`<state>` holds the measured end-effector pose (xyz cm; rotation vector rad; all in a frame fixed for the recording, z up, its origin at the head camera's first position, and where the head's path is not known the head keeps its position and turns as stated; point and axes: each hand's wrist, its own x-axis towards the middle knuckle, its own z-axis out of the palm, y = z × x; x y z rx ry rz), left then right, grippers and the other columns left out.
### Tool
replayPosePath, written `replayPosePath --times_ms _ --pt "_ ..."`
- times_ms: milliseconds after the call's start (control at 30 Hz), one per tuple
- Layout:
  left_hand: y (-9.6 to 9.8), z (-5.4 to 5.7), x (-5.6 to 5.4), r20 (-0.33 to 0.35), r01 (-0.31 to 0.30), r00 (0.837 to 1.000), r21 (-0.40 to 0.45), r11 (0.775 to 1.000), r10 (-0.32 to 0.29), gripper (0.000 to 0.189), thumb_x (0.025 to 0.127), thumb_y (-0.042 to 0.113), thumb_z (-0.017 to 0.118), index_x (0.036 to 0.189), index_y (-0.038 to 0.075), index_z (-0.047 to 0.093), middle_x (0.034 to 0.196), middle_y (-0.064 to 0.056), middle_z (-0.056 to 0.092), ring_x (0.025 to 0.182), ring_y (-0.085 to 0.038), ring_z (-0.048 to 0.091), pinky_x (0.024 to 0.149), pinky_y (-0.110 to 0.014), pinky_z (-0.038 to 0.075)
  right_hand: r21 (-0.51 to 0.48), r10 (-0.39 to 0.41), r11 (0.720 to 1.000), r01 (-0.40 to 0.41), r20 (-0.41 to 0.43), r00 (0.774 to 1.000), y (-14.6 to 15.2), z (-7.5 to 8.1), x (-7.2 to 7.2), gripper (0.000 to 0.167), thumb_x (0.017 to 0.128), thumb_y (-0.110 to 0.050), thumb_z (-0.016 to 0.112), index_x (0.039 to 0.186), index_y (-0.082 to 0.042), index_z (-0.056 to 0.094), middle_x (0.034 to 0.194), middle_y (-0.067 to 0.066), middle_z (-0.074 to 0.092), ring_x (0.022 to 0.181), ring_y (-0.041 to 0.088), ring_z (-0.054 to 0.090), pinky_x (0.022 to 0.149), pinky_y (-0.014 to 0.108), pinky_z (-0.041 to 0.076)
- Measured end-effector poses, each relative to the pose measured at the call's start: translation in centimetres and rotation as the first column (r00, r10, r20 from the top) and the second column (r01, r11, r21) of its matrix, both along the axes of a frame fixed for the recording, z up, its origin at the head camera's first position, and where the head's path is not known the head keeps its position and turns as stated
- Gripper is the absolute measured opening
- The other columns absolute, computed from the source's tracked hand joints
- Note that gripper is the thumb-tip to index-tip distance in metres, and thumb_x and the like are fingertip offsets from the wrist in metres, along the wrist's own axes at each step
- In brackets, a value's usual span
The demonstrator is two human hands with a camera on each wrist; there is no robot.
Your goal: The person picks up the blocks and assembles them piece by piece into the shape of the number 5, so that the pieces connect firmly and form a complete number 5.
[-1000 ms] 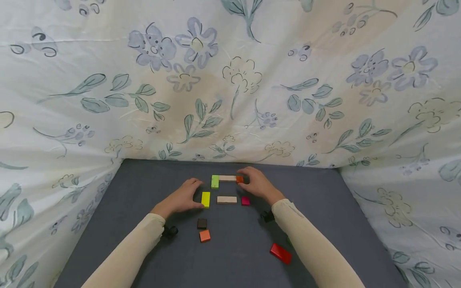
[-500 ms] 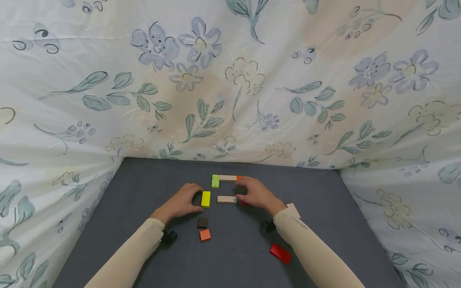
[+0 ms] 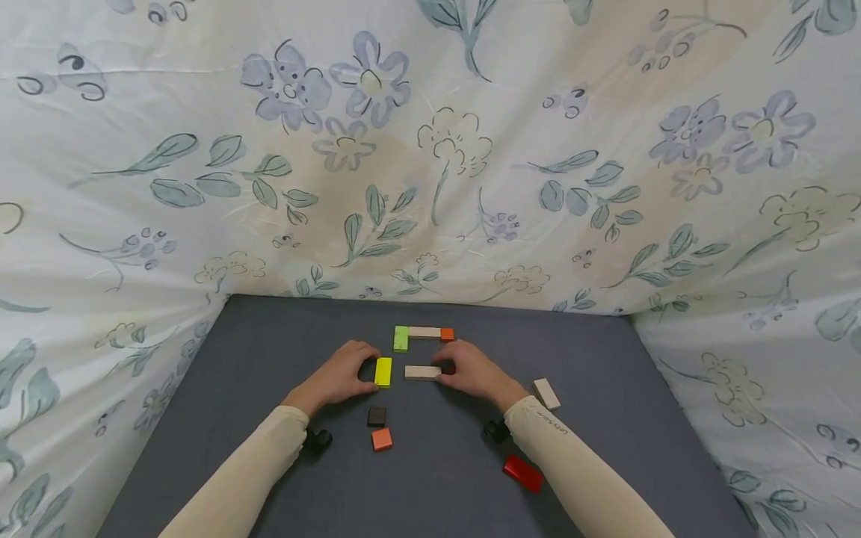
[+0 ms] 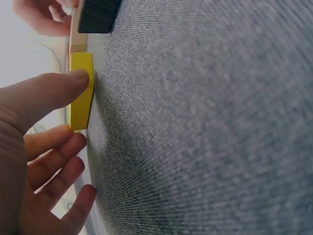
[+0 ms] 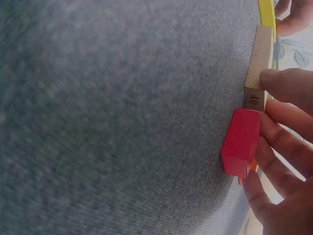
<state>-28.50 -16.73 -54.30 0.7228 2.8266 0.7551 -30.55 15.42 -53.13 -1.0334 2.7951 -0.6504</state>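
Note:
A yellow block [image 3: 383, 372] lies on the dark table; my left hand [image 3: 338, 373] pinches it, the thumb on its near side in the left wrist view. To its right lies a plain wooden block [image 3: 421, 372], marked 40 on its end in the right wrist view. My right hand [image 3: 476, 371] holds this block's right end between thumb and fingers. A crimson block [image 5: 240, 142] sits at that end, under the right palm and mostly hidden in the head view. Behind them, a lime green block [image 3: 400, 339], another plain block [image 3: 424, 332] and an orange-red block [image 3: 447, 335] form a row.
Nearer me lie a dark brown block [image 3: 377, 416] and an orange block [image 3: 382, 439]. A red block [image 3: 522, 474] lies beside my right forearm, and a plain block [image 3: 546, 394] lies right of that wrist. Floral cloth [image 3: 430, 172] hangs behind and at both sides.
My right hand has moved from the orange-red block in the back row toward me, to the plain block's right end, and its thumb has come onto it. The left hand stays at the yellow block.

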Motion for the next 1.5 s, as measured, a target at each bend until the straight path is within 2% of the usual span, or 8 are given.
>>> replayPosePath --times_ms 333,767,1033,1233,1500 --pt "0.6 0.0 -0.3 0.027 -0.023 0.999 0.007 1.000 0.023 0.058 0.091 0.029 0.091 0.139 0.005 0.069 0.139 -0.012 0.066 0.135 -0.034 0.054 0.115 -0.054 0.044 0.015 0.038 0.999 -0.037 -0.040 0.998 -0.1 -0.4 -0.3 0.021 0.095 -0.016 0.086 0.116 -0.011 0.083 0.109 0.001 0.074 0.101 0.021 0.062 0.092 0.045 0.053" --pt "1.8 -0.3 -1.1 0.047 -0.027 0.999 -0.002 1.000 0.027 0.058 0.090 0.030 0.093 0.138 0.006 0.071 0.128 -0.007 0.070 0.121 -0.029 0.059 0.107 -0.050 0.050 0.027 -0.009 1.000 0.009 -0.025 1.000 0.1 -0.3 0.1 0.022 0.098 -0.017 0.084 0.119 -0.011 0.083 0.112 0.001 0.075 0.104 0.020 0.063 0.095 0.043 0.054" --pt "2.7 -0.5 -1.4 0.014 -0.017 1.000 0.015 1.000 0.017 0.057 0.090 0.030 0.093 0.137 0.006 0.071 0.126 -0.007 0.071 0.120 -0.029 0.060 0.106 -0.050 0.050 0.012 -0.017 1.000 0.018 -0.036 0.999 0.4 -0.8 -0.3 0.020 0.098 -0.018 0.084 0.118 -0.012 0.083 0.111 -0.001 0.076 0.104 0.019 0.064 0.095 0.041 0.054" --pt "3.1 -1.0 -2.0 -0.014 -0.031 0.999 0.000 1.000 0.031 0.058 0.089 0.032 0.093 0.136 0.005 0.071 0.125 -0.007 0.070 0.119 -0.027 0.060 0.106 -0.049 0.050 0.007 -0.009 1.000 0.010 -0.031 0.999 0.6 -1.2 -0.9 0.021 0.099 -0.018 0.083 0.118 -0.012 0.083 0.111 -0.001 0.076 0.103 0.019 0.063 0.094 0.041 0.054" --pt "3.6 -0.9 -2.5 -0.035 -0.044 0.998 0.008 0.999 0.044 0.060 0.088 0.031 0.094 0.136 0.004 0.071 0.127 -0.008 0.070 0.122 -0.029 0.060 0.107 -0.049 0.051 0.008 -0.004 1.000 0.004 -0.026 1.000 0.9 -1.1 -1.5 0.022 0.098 -0.018 0.084 0.119 -0.012 0.083 0.111 -0.001 0.076 0.102 0.017 0.062 0.093 0.039 0.054"
